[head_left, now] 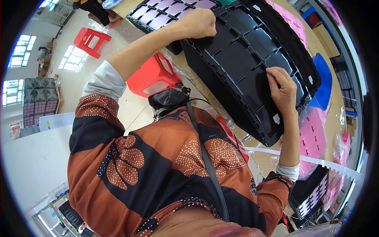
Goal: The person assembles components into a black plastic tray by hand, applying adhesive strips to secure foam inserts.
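Both hands are up on a large black moulded tray (252, 59) that lies tilted across the workbench (335, 102). Her left hand (199, 23) is curled into a loose fist over the tray's far left edge, fingers folded down onto the rim so that it seems to grip it, though the fingertips are hidden from where I stand. Her right hand (282, 89) rests on the tray's middle right part, thumb and forefinger pinched together on the ribbed surface; whether anything sits between them is too small to tell. The tray is divided by raised ribs into rectangular pockets, which look bare.

Beyond the left hand lies a second tray (166, 12) whose pockets hold pale lilac rectangles. Pink sheets (316, 134) lie in clear bags just beside the right wrist. Two red plastic stools (152, 75) stand on the pale floor below the bench.
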The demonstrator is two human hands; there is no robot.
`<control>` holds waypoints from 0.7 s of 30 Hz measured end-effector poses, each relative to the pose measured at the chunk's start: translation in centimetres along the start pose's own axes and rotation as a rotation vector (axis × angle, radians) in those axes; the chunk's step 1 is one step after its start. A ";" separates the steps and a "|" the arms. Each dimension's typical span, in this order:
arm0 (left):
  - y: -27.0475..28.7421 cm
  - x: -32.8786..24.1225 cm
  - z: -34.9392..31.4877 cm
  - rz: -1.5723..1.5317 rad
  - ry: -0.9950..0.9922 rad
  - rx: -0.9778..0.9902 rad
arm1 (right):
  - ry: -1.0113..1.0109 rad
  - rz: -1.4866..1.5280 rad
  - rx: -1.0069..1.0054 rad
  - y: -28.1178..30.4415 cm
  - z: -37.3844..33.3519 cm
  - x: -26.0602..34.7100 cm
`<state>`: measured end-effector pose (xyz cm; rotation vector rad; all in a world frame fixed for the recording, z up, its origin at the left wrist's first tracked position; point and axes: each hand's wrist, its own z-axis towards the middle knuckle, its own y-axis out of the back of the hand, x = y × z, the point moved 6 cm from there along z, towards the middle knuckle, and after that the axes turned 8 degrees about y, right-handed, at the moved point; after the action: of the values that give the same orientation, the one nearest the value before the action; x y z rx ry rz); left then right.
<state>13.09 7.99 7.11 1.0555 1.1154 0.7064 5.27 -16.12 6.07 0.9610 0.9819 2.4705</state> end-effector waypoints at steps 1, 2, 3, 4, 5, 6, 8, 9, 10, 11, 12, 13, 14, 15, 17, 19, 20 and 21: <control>-0.1 0.2 -0.1 -0.001 0.001 0.000 | -0.009 0.006 -0.003 0.0 0.0 -0.1; -0.3 0.6 -0.2 -0.026 0.033 -0.006 | -0.008 0.006 -0.001 0.0 0.0 0.0; -0.3 0.9 -0.4 -0.051 0.066 -0.011 | -0.012 0.015 -0.002 -0.1 0.0 0.0; -0.3 1.0 -0.5 -0.052 0.068 -0.011 | -0.016 0.023 -0.003 -0.1 0.0 -0.1; -0.2 1.0 -0.6 -0.077 0.060 -0.022 | -0.018 0.021 -0.002 -0.1 0.0 -0.1; 0.0 1.0 -0.6 -0.102 0.052 -0.032 | 0.001 0.005 0.005 -0.1 -0.1 -0.1; 0.6 1.5 -0.4 -0.052 0.028 -0.081 | 0.020 -0.010 0.013 -0.1 -0.1 -0.1; 1.1 1.7 -0.5 0.001 0.005 -0.130 | 0.021 -0.012 0.015 -0.1 -0.1 -0.1; 1.3 2.2 -0.4 0.010 0.039 -0.093 | 0.022 -0.014 0.017 -0.1 -0.1 -0.1; 1.7 2.3 -0.6 0.011 0.043 -0.094 | 0.024 -0.011 0.019 -0.1 -0.1 -0.1; 1.7 2.9 -0.7 -0.115 0.111 -0.031 | 0.011 0.003 0.018 -0.1 -0.1 -0.2; 1.5 3.5 -0.9 -0.241 0.178 0.032 | -0.001 0.016 0.018 -0.1 -0.1 -0.3; 1.4 4.1 -0.9 -0.285 0.169 0.042 | 0.002 0.018 0.018 -0.1 0.0 -0.3; 1.3 4.6 -1.1 -0.283 0.171 0.038 | 0.006 0.026 0.017 -0.1 0.1 -0.3; 1.5 4.8 -1.3 -0.386 0.103 -0.007 | 0.011 0.031 0.013 -0.1 0.2 -0.3; 1.5 4.8 -1.4 -0.458 0.109 0.025 | 0.009 0.029 0.017 0.0 0.1 -0.3; 1.4 4.6 -1.4 -0.530 0.117 0.062 | 0.008 0.023 0.013 0.2 0.0 -0.3; 1.5 4.2 -1.5 -0.530 0.108 0.063 | -0.019 0.041 0.006 0.3 0.0 -0.3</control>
<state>13.03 12.67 6.88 0.7284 1.4431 0.3071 5.48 -16.52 6.12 1.0144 0.9731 2.4881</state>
